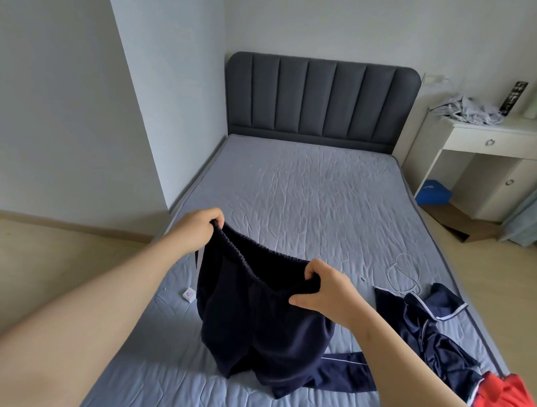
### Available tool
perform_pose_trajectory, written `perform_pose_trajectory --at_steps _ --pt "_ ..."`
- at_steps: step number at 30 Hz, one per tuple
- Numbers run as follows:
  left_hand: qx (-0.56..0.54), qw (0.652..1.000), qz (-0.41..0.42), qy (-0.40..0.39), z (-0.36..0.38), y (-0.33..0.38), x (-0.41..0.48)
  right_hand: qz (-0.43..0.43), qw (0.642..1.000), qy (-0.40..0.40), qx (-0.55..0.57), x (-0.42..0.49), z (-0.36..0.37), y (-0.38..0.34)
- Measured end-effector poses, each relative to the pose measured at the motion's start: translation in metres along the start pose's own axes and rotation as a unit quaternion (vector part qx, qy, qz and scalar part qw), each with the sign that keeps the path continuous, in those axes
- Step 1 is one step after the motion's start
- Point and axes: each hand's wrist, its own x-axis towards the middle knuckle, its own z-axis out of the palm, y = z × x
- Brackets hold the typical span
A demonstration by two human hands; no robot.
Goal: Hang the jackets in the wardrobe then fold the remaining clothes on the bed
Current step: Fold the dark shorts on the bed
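Trousers (263,319) over the bed's (307,189) near end
Heap (433,340) right of them, cable (406,275) behind it; desk (500,141) right of headboard (319,98).

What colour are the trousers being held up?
The trousers are dark navy, seen best in the head view.

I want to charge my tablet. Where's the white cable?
In the head view, the thin white cable lies looped on the right side of the grey quilted bed, beyond the crumpled navy garment with white piping.

Navy elastic-waist trousers (266,325), waistband aloft, legs crumpled on grey-blue bed (307,198)
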Motion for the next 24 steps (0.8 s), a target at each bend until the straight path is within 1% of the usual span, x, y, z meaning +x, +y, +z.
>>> perform_pose_trajectory --at_steps 2,3,5,6,7,8,9,10,11,12,13,14,15,17,18,19,20,22,23,24 --pt "0.014 0.999 0.023 -0.020 0.000 0.000 -0.002 0.035 0.999 -0.023 -0.015 0.001 -0.001 0.006" --pt "0.019 0.998 0.032 -0.046 0.000 0.000 -0.005 0.049 0.998 -0.026 -0.035 0.002 0.000 0.009" --pt "0.047 0.991 0.045 -0.121 0.001 -0.004 -0.010 0.061 0.995 0.015 -0.082 0.003 0.000 0.016" --pt "0.057 0.987 0.049 -0.144 0.000 -0.006 -0.012 0.061 0.993 0.053 -0.084 0.004 -0.001 0.018" --pt "0.047 0.987 0.047 -0.147 0.000 -0.007 -0.014 0.062 0.993 0.084 -0.062 0.005 -0.002 0.022" --pt "0.012 0.990 0.046 -0.132 -0.002 -0.007 -0.016 0.070 0.993 0.097 -0.002 0.004 -0.005 0.024" --pt "-0.046 0.992 0.035 -0.114 -0.003 -0.006 -0.018 0.079 0.988 0.094 0.091 0.003 -0.009 0.024" --pt "-0.118 0.988 0.018 -0.103 -0.007 -0.005 -0.020 0.084 0.971 0.089 0.204 0.001 -0.015 0.024" --pt "-0.193 0.976 -0.004 -0.101 -0.009 -0.003 -0.022 0.091 0.939 0.084 0.319 -0.001 -0.020 0.022" --pt "-0.264 0.959 -0.029 -0.104 -0.011 0.000 -0.025 0.107 0.899 0.071 0.420 -0.001 -0.025 0.018" --pt "-0.318 0.940 -0.061 -0.106 -0.009 0.002 -0.026 0.128 0.867 0.059 0.478 -0.002 -0.029 0.013" --pt "-0.351 0.926 -0.097 -0.095 -0.005 0.007 -0.027 0.148 0.853 0.063 0.497 0.000 -0.030 0.010" --pt "-0.365 0.919 -0.130 -0.072 0.003 0.010 -0.028 0.167 0.855 0.084 0.484 0.003 -0.028 0.007" --pt "-0.362 0.915 -0.179 0.000 0.024 0.024 -0.031 0.202 0.871 0.169 0.415 0.010 -0.021 0.002" --pt "-0.355 0.915 -0.190 0.036 0.036 0.033 -0.035 0.203 0.874 0.211 0.389 0.011 -0.015 -0.003" --pt "-0.346 0.917 -0.189 0.062 0.047 0.043 -0.039 0.196 0.873 0.234 0.380 0.013 -0.009 -0.008" --pt "-0.336 0.921 -0.179 0.076 0.058 0.054 -0.043 0.182 0.869 0.241 0.391 0.014 -0.002 -0.013" --pt "-0.308 0.938 -0.135 0.088 0.072 0.074 -0.050 0.152 0.858 0.214 0.441 0.015 0.006 -0.025" --pt "-0.297 0.944 -0.112 0.090 0.077 0.083 -0.053 0.139 0.844 0.185 0.485 0.015 0.008 -0.031" --pt "-0.289 0.948 -0.092 0.092 0.078 0.092 -0.055 0.123 0.822 0.153 0.535 0.014 0.007 -0.036"
